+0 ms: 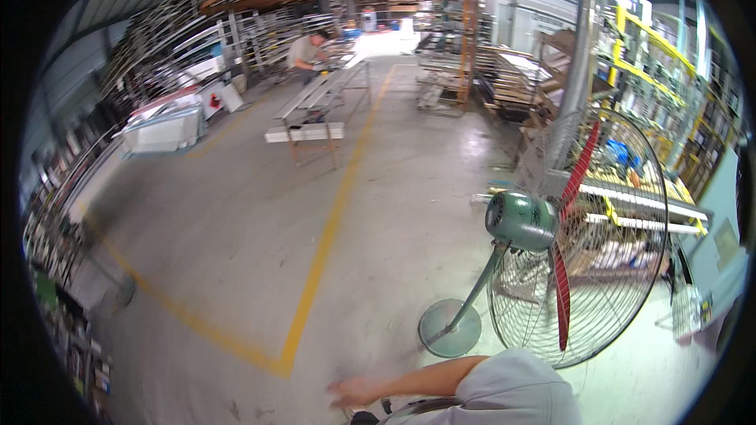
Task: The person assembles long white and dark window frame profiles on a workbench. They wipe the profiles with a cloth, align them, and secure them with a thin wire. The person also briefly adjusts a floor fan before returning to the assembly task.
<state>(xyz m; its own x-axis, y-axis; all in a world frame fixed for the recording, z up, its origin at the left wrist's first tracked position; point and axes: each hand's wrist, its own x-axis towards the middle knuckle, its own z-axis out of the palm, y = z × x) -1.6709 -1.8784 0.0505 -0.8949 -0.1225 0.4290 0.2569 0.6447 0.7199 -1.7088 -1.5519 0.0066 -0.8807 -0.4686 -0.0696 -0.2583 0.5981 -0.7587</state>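
My right hand (357, 392) is held out low in front of me, blurred by motion, with its fingers partly apart and no object seen in it. Its bare forearm comes from a light grey short sleeve (514, 386) at the bottom edge. Part of a dark shoe (364, 418) shows just below the hand. My left hand is out of view. Beyond my arm stands a pedestal fan with a green motor (522, 221), red blades (563, 301), a wire cage and a round green base (450, 328). The hand does not touch the fan.
Yellow lines (331, 236) mark the concrete floor. Farther off, a co-worker (307, 54) bends over long metal profiles (319, 91) on a work stand. Racks of profiles (260, 35) line the left, stacked material (514, 77) and a laden bench (649, 189) the right. A steel post (576, 71) rises behind the fan.
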